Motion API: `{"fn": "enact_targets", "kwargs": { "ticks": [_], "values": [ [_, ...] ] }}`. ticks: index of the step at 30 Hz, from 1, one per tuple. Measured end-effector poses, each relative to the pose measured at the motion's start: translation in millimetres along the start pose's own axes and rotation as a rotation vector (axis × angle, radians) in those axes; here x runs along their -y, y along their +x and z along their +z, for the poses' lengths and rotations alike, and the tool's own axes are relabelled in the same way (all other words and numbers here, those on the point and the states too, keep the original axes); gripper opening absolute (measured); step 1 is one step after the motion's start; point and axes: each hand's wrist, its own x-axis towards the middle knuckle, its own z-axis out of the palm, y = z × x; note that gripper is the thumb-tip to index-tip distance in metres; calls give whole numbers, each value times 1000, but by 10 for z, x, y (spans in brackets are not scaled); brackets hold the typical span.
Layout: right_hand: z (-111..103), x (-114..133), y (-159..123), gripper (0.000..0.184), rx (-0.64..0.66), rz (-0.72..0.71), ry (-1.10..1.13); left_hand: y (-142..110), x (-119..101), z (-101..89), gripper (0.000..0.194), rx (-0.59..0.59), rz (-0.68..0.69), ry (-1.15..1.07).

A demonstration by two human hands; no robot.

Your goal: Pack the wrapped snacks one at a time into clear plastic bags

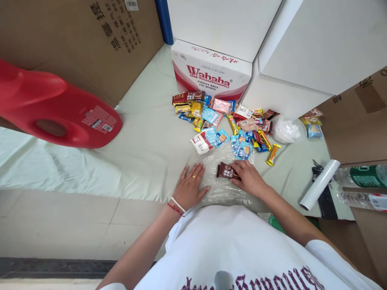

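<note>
A clear plastic sheet lies flat on the pale cloth just in front of my body. My left hand rests on its left edge, palm down with the fingers spread. On the sheet is a brown cocoa snack packet, which seems to have another under it. My right hand grips the packet's right end between thumb and fingers. Beyond the sheet spreads a pile of wrapped snacks, among them blue biscuit packets and a yellow bar.
A white Wahaha box stands behind the snacks. To the left is a large red jug by a cardboard box. A crumpled clear bag, a white roll and plastic bottles are at the right.
</note>
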Motion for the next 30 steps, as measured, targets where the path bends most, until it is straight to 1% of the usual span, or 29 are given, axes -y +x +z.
{"fn": "enact_targets", "kwargs": {
  "ticks": [2, 3, 4, 7, 9, 10, 12, 13, 14, 15, 18, 20, 22, 23, 27, 30],
  "values": [
    [123, -7, -37, 58, -34, 23, 13, -19, -9, 1, 74, -6, -5, 7],
    [156, -26, -54, 58, -53, 23, 35, -28, -16, 1, 73, -8, -9, 10],
    [169, -53, -70, 53, -75, 16, 68, -36, -22, -1, 72, -10, -12, 11],
    [99, -161, -98, 35, -179, 19, 227, -52, -33, -6, 74, -12, -21, 6],
    [8, -235, -78, 33, -224, 38, 380, -57, -30, -8, 80, -8, -17, 0],
    [-29, -267, -55, 34, -198, 35, 468, -58, -26, -8, 84, -4, -13, -2],
    [-60, -311, 10, 34, -73, 0, 618, -60, -15, -6, 91, 8, -2, 2],
    [-50, -323, 46, 34, -10, -19, 648, -61, -9, -4, 92, 13, 2, 7],
    [-25, -326, 80, 33, 24, -30, 630, -62, -3, -2, 93, 18, 4, 11],
    [8, -323, 107, 32, 16, -29, 566, -63, 1, 0, 93, 22, 4, 14],
    [99, -273, 135, 36, -115, 4, 263, -66, 6, 1, 92, 25, 5, 14],
    [113, -215, 116, 45, -141, 8, 141, -68, 3, -2, 91, 24, 7, 11],
    [93, -146, 93, 53, -99, 4, 93, -68, 0, -5, 92, 20, 5, 9],
    [78, -109, 85, 54, -76, 8, 80, -67, -1, -6, 92, 18, 4, 9],
    [61, 29, 93, 48, -60, 25, 43, -63, -2, -1, 95, 21, 4, 5],
    [91, 87, 113, 51, -44, 28, 5, -69, 10, 2, 98, 14, 6, -9]
  ]
}}
